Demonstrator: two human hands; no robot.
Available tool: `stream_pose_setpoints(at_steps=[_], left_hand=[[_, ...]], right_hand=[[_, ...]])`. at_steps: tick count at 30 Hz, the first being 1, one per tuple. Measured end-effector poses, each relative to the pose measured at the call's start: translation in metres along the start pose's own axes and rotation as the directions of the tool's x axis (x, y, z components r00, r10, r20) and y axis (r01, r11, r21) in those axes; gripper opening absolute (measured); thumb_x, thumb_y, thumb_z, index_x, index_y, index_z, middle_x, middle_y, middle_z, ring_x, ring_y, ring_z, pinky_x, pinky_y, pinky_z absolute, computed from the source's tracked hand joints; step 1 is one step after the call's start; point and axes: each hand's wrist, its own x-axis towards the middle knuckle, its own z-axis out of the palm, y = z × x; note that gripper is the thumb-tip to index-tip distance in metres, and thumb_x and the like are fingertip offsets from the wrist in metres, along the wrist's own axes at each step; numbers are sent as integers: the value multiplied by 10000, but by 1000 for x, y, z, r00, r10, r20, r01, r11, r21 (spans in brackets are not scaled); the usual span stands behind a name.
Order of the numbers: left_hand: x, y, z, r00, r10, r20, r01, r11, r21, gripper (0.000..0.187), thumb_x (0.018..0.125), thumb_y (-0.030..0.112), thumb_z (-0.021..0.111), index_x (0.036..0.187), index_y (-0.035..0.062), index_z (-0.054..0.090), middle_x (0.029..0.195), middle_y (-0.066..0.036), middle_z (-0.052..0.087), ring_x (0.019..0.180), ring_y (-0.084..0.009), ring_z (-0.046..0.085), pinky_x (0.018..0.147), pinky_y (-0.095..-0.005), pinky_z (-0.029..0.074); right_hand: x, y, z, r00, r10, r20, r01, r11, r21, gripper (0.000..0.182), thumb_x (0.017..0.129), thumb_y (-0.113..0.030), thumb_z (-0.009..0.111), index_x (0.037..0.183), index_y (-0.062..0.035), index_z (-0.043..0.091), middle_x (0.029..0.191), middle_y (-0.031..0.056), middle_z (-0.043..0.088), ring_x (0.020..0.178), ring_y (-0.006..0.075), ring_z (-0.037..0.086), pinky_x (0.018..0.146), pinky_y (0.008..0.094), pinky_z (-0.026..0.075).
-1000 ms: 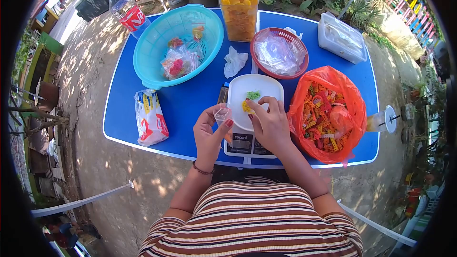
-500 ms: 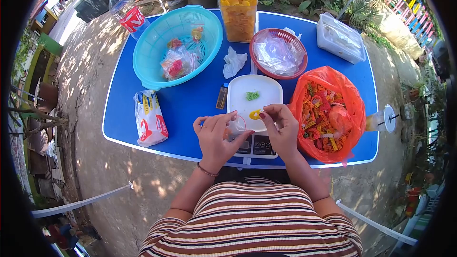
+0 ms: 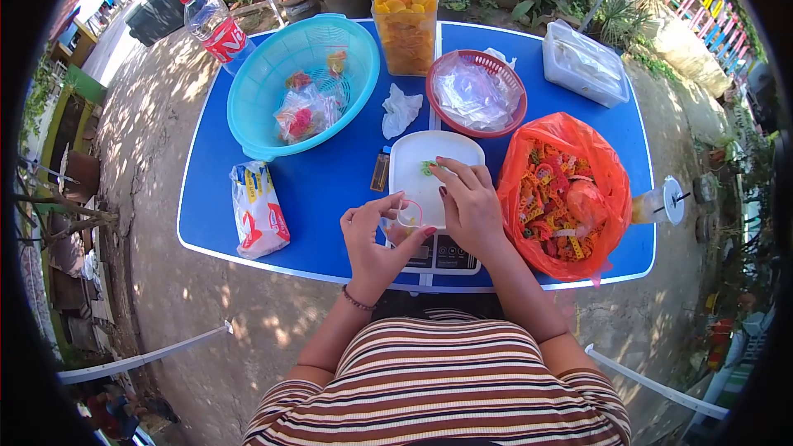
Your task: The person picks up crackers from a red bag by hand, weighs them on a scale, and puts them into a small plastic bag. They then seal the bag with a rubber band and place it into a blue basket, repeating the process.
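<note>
My left hand [image 3: 376, 239] pinches the rim of a small clear plastic bag [image 3: 406, 219], keeping its mouth spread. Yellowish and orange bits show faintly inside the bag. My right hand [image 3: 471, 202] is over the white tray [image 3: 402, 149] of a kitchen scale [image 3: 450, 256], its fingertips at a small green lacy piece [image 3: 427, 168] that they partly cover. The thumb of that hand stands apart from the forefinger. An orange plastic bag [image 3: 607, 165] full of colourful perforated plastic pieces [image 3: 549, 198] sits just right of my right hand.
A turquoise basin [image 3: 248, 107] holds several filled bags. Behind the scale are a red basket [image 3: 519, 107] of clear bags, a tub of orange discs [image 3: 405, 33] and crumpled tissue [image 3: 401, 110]. A lighter [image 3: 381, 169], white-and-red packet [image 3: 260, 211], bottle [image 3: 219, 29], lidded box [image 3: 585, 62] and cup [image 3: 658, 205] surround them.
My right hand has moved from beside the bag up to the green piece on the tray. The yellow piece it held is out of its fingers. The left hand keeps the bag.
</note>
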Motion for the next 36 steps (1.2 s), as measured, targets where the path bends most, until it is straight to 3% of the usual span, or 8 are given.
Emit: stream_pose_setpoints(at_steps=[4, 10, 16, 19, 22, 25, 28, 36], left_hand=[[-2, -5, 2, 998, -66, -9, 64, 992, -112, 609, 672, 281, 954, 1177, 44, 709, 1062, -59, 737, 930, -181, 662, 914, -341, 463], [-2, -1, -2, 999, -33, 1, 33, 999, -15, 608, 666, 281, 956, 1170, 45, 711, 1044, -52, 745, 931, -172, 664, 921, -342, 453], [1, -4, 0, 999, -23, -25, 23, 1000, 5, 610, 661, 288, 959, 1167, 51, 713, 1029, -37, 751, 915, -159, 650, 925, -338, 437], [1, -5, -1, 999, -30, -32, 30, 1000, 9, 609, 664, 294, 958, 1167, 52, 713, 1036, -40, 750, 908, -162, 648, 923, -338, 438], [-2, -7, -1, 999, -40, -35, 40, 999, -3, 600, 692, 322, 943, 1177, 63, 704, 1045, -31, 737, 913, -150, 645, 933, -350, 403], [-4, -12, 1, 998, -46, -33, 45, 999, -19, 589, 739, 373, 917, 1199, 86, 685, 1057, -12, 713, 917, -123, 639, 955, -374, 332], [-3, -13, 0, 998, -51, -35, 50, 999, -16, 583, 746, 374, 912, 1199, 86, 685, 1063, -12, 714, 911, -124, 644, 955, -374, 331], [-2, -13, -2, 997, -49, -63, 52, 998, 43, 587, 686, 289, 952, 1165, 49, 713, 1018, -54, 746, 896, -174, 656, 896, -337, 449]], right_hand=[[1, 8, 11, 994, -75, 75, 88, 979, -183, 290, 843, -14, 677, 1126, -39, 734, 1108, 89, 711, 981, 290, 617, 903, 405, 520], [-10, 14, 6, 983, -8, 184, 18, 998, -54, 353, 798, 11, 663, 1145, -25, 719, 1150, 140, 670, 1034, 307, 603, 920, 424, 506], [-9, 2, 0, 997, 69, 31, -65, 991, -113, 291, 813, 35, 664, 1096, -6, 716, 1067, 140, 672, 1017, 326, 613, 902, 419, 518], [-12, 12, 2, 995, 68, 73, -61, 993, -103, 283, 829, 42, 659, 1103, -3, 717, 1067, 148, 666, 1018, 337, 614, 899, 427, 520], [-10, 7, 3, 994, 94, 51, -97, 994, 48, 294, 826, 58, 664, 1112, 12, 716, 1044, 149, 665, 1005, 357, 623, 892, 424, 530], [-6, -6, 0, 972, 104, 210, -173, 921, 348, 349, 812, 83, 671, 1153, 23, 714, 1072, 167, 652, 988, 372, 634, 887, 423, 538], [-6, -10, 6, 955, 101, 277, -204, 905, 373, 417, 790, 114, 669, 1196, 26, 705, 1092, 184, 627, 986, 380, 642, 881, 425, 544], [-7, -6, 9, 944, 31, 328, -91, 981, 171, 349, 779, 96, 688, 1117, 15, 724, 1061, 164, 615, 1022, 361, 620, 921, 439, 520]])
